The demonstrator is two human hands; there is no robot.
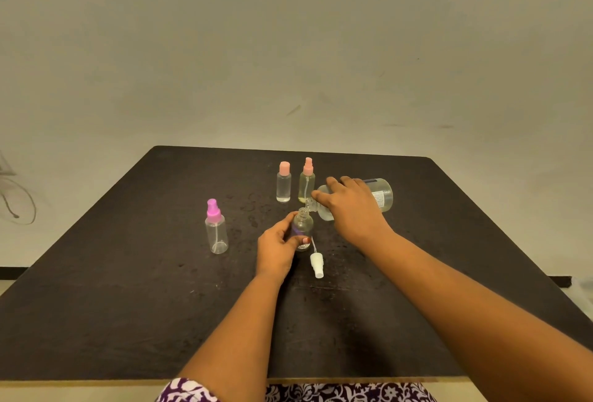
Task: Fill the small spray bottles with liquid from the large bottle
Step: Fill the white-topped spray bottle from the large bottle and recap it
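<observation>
My right hand [353, 205] grips the large clear bottle [383, 194], tipped on its side with its neck down over the mouth of a small uncapped spray bottle [303, 225]. My left hand [277, 249] holds that small bottle upright on the dark table [128, 289]. Its white spray head [317, 263] lies flat on the table just in front. A small bottle with a magenta spray top [216, 228] stands empty to the left. Behind stand a pink-capped clear bottle [283, 181] and a pink-sprayer bottle with yellowish liquid [307, 181].
Wet spots [256, 207] mark the table between the bottles. A plain wall [288, 48] rises behind the far edge. Patterned purple-and-white fabric [321, 393] shows at the near edge.
</observation>
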